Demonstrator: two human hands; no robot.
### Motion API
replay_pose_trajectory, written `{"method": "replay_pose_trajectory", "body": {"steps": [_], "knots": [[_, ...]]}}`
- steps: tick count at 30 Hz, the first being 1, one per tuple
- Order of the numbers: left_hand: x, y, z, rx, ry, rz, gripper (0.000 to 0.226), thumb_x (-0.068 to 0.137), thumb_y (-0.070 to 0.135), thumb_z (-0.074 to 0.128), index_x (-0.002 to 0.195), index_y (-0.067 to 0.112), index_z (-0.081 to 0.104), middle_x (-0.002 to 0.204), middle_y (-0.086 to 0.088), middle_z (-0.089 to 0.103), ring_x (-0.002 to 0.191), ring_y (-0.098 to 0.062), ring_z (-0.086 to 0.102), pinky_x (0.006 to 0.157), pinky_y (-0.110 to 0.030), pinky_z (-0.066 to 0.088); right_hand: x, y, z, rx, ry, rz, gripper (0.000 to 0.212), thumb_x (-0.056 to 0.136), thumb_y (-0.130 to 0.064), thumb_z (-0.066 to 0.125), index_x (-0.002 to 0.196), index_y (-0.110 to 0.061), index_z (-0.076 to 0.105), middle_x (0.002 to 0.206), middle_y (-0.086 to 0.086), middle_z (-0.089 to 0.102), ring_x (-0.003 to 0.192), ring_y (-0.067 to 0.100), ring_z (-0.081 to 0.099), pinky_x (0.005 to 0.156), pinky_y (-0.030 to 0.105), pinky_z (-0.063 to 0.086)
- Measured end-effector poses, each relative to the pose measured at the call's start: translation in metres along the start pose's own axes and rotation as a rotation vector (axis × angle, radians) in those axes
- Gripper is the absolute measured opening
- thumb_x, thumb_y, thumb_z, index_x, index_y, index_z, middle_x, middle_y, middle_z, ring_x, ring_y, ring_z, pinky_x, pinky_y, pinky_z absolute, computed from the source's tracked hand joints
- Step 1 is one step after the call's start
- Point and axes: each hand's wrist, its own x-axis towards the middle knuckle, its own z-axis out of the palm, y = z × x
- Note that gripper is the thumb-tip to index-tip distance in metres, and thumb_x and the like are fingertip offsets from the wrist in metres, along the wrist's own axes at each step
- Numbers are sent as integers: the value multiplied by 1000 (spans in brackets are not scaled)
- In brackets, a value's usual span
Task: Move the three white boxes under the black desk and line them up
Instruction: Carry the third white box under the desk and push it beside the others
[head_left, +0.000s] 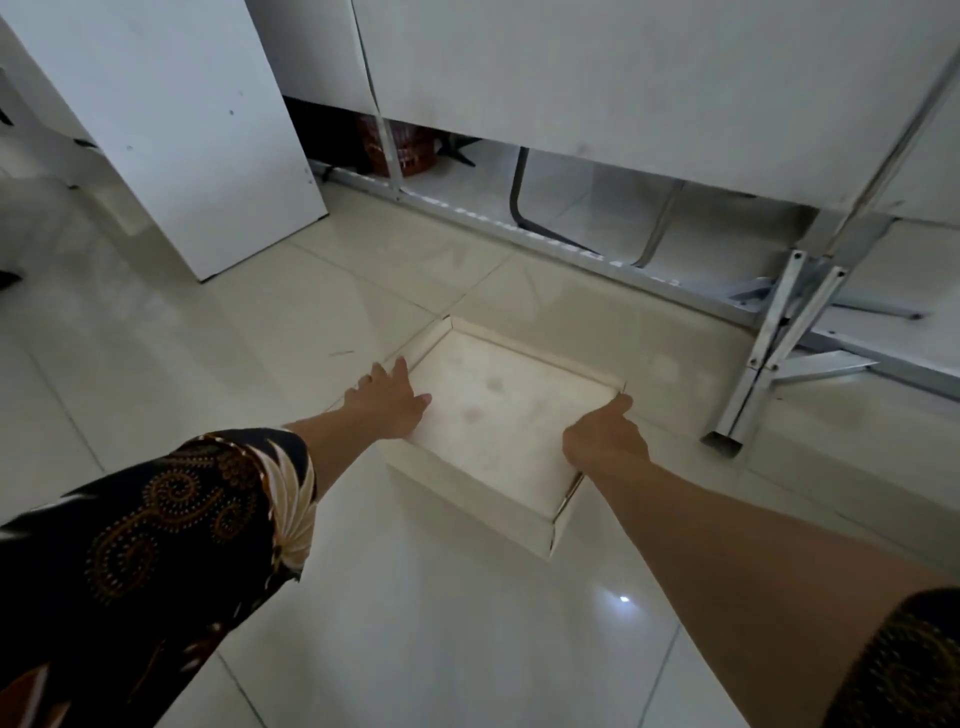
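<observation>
Left hand (387, 402) is gripping the left wall of an open white box (493, 415), thumb inside; right hand (605, 434) grips the right wall. Box sits on the tiled floor (441, 623), near a metal table leg (748, 384) to its right.

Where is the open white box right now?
In the head view, the shallow open white cardboard box sits on the tiled floor at centre, between the left hand and right hand, before the metal table leg.

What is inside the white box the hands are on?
Nothing: the white box is open and shows only its bare, faintly stained bottom. The left hand and right hand cover small patches at its side walls.
</observation>
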Motion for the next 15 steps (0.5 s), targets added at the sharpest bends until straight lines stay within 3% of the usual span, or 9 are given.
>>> {"method": "replay_pose_trajectory", "body": {"steps": [5, 9, 15], "knots": [[5, 0, 9, -7, 104, -84, 66, 97, 46, 41, 151, 15, 19, 137, -17, 50, 121, -37, 52, 100, -48, 39, 19, 24, 3, 48, 17, -3, 41, 102, -23, 40, 140, -7, 38, 131, 19, 57, 116, 37, 58, 85, 37, 45], [6, -15, 11, -35, 57, -36, 53, 96, 48, 36, 136, 14, 43, 123, -14, 62, 111, -36, 59, 90, -43, 47, 26, 36, 0, 87, 38, 15, 48, 107, -32, 30, 142, -2, 43, 145, 17, 48, 130, 35, 48, 103, 37, 39], [-7, -15, 31, -342, -14, -33, 49, 103, 36, 33, 139, 6, 47, 138, -19, 53, 127, -38, 49, 105, -41, 38, 15, 43, 7, 149, 35, 83, 56, 108, -38, 22, 143, 0, 44, 146, 18, 47, 130, 36, 48, 105, 39, 38]]}}
